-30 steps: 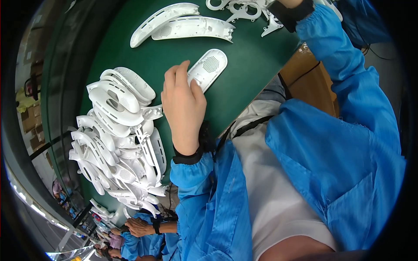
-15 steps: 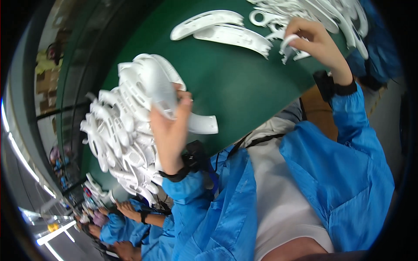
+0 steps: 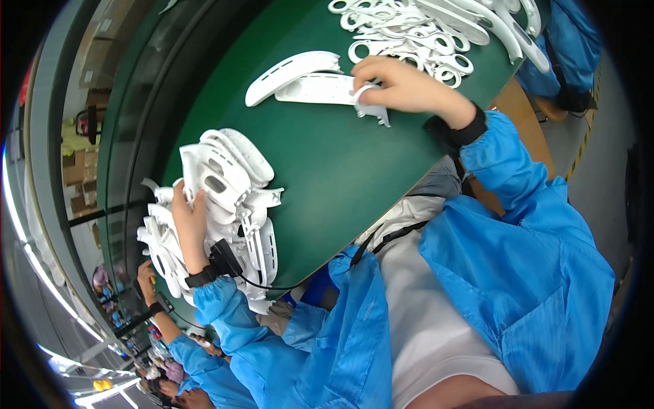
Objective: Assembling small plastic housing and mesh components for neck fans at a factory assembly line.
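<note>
My right hand (image 3: 395,85) pinches a small white ring-ended plastic piece (image 3: 373,109), its jagged edge pointing toward me. That piece overlaps the right end of a long curved white shell (image 3: 317,89), and whether they join is hidden by my fingers. A second curved shell (image 3: 289,73) lies partly over the first, behind it. My left hand (image 3: 191,225) is at a heap of white plastic parts (image 3: 255,235), thumb and fingers closed around the lower edge of a curved white shell (image 3: 196,163). Some left fingers are hidden behind it.
Loose white ring-ended pieces (image 3: 409,37) are heaped at the far side of the green table (image 3: 320,163), with long curved shells (image 3: 501,31) beside them at the right. At the lower left another person's hand (image 3: 146,279) is close to the heap. A black cable (image 3: 262,286) runs from my left wrist.
My right hand has carried the ring-ended piece left from the ring heap to the two shells. My left hand has shifted left and lower on the heap. The whole view has shifted.
</note>
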The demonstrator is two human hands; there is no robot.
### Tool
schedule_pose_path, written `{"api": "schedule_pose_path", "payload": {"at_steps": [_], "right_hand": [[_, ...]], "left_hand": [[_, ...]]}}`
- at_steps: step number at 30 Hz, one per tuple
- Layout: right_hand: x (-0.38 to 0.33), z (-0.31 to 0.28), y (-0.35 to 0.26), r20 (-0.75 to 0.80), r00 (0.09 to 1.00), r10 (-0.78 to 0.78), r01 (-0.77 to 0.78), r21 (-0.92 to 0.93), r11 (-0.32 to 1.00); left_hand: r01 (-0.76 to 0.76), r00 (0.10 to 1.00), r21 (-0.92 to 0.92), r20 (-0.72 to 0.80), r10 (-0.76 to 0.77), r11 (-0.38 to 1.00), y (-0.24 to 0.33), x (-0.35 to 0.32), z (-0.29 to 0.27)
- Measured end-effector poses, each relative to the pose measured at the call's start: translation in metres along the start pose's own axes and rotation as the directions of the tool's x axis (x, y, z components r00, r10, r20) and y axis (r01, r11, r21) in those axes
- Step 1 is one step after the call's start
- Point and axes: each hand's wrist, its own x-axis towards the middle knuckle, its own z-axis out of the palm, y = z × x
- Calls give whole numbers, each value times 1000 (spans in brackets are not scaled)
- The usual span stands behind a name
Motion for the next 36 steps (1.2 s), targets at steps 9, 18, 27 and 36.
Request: {"api": "schedule_pose_path", "payload": {"at_steps": [9,18,27,36], "right_hand": [[6,34,-9,229,972,-46,0,196,981],[-14,26,-22,327,932,157,-234,211,949],[-30,35,-34,249,950,189,-260,293,920],[-67,88,-75,148,975,164,-221,621,752]], "left_hand": [[-63,979,306,-164,118,950,-58,1,-22],[376,924,-522,272,-269,765,6,4,-26],[-346,795,544,-263,547,764,25,9,-18],[473,877,-793,464,-123,383,172,-70,98]]}}
